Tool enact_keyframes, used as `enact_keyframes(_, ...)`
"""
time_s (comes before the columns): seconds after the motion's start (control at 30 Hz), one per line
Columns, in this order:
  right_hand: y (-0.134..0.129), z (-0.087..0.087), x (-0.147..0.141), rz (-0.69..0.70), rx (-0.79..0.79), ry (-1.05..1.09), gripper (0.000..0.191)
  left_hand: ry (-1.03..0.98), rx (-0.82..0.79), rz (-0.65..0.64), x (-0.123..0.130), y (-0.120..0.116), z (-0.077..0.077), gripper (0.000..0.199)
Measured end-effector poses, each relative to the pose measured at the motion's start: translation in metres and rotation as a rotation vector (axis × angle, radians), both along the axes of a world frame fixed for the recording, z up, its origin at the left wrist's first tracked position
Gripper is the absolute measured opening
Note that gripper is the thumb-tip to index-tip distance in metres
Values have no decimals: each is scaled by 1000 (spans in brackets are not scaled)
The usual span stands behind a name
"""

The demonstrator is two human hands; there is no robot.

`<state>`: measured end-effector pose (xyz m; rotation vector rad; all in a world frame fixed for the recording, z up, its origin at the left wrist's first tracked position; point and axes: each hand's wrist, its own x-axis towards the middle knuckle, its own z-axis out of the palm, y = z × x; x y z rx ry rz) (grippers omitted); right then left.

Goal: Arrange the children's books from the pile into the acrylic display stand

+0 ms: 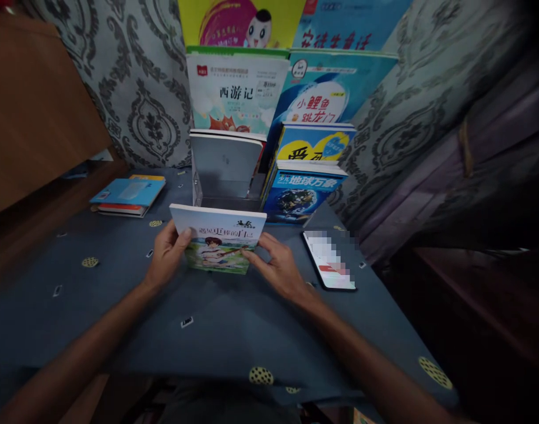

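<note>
Between my two hands I hold a thin paperback book, its cover facing me and showing a seated figure on green grass. My left hand grips the left edge, thumb on the cover and fingers behind. On the opposite edge my right hand pinches the book the same way. Just beyond it stands a tiered book rack. In the rack's front left slot is a book with a plain grey cover; a blue book with a globe picture fills the front right.
Several more books, among them a white and green one, rise in the tiers behind. A small stack of books lies at the left of the cloth-covered table. At the right lies a phone, its screen partly pixelated. Patterned curtains hang behind.
</note>
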<state>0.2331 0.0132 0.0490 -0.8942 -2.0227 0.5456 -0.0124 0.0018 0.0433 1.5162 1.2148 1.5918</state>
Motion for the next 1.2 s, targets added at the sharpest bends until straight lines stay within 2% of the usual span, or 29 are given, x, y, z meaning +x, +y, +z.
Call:
enact_keyframes(0.1, -6, 20, -10, -114, 184, 34, 47, -60, 45, -28, 0, 6, 16, 41)
enact_keyframes(0.17, -10, 36, -18, -178, 330, 0, 60, -79, 52, -35, 1, 9, 20, 39)
enact_keyframes(0.27, -13, 54, -26, -125, 443, -138, 54, -94, 43, -39, 1, 9, 17, 37)
enact_keyframes(0.33, -11, 57, -27, -81, 457, -177, 50, -95, 18, -53, 0, 8, 14, 38)
enact_keyframes(0.43, -9, 46, -23, -138, 404, -80, 49, -116, -33, -87, -1, 6, 10, 40)
enact_keyframes(0.53, -8, 23, -19, -179, 234, 94, 56, -199, -68, -118, 2, 6, 11, 45)
enact_keyframes(0.7, -7, -16, -20, -17, -116, 295, 71, -411, -91, -131, 17, 9, 17, 45)
enact_keyframes(0.8, -3, -27, -21, -6, -239, 380, 73, -486, -163, -158, 22, 14, 14, 43)
enact_keyframes(0.87, 2, -30, -20, -2, -334, 410, 73, -493, -241, -154, 22, 18, 7, 44)
enact_keyframes(1.03, 12, -47, -13, -10, -505, 339, 65, -355, -415, -102, 11, 31, -24, 54)
enact_keyframes(1.13, 13, -58, -9, -31, -535, 237, 61, -175, -436, -98, 2, 40, -38, 61)
enact_keyframes(1.2, 12, -61, -8, -50, -529, 175, 58, 13, -409, -89, -5, 45, -43, 58)
